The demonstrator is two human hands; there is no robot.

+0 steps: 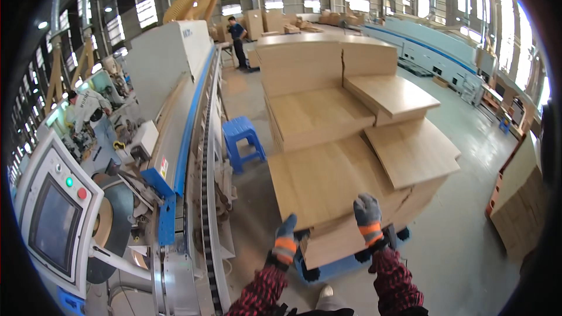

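Both of my hands wear grey-blue work gloves with orange bands. At the near left corner of a flat wooden board (pixel 319 178), my left hand (pixel 286 239) is closed on the edge. My right hand (pixel 367 217) is closed at the board's front edge, fingers bent over the top; what lies under its palm is hidden. This board is the top one of the nearest stack. Overlapping it on the right is a smaller board (pixel 413 152). The stack stands on a low blue base (pixel 339 269) with dark corner pieces.
Behind rise taller board stacks (pixel 301 67). Left of them are a blue stool (pixel 243 140) and a long edge machine (pixel 196 111) with a control panel (pixel 55 210). Two people (pixel 237 38) (pixel 91 108) stand farther off. More boards (pixel 518 216) lean at right.
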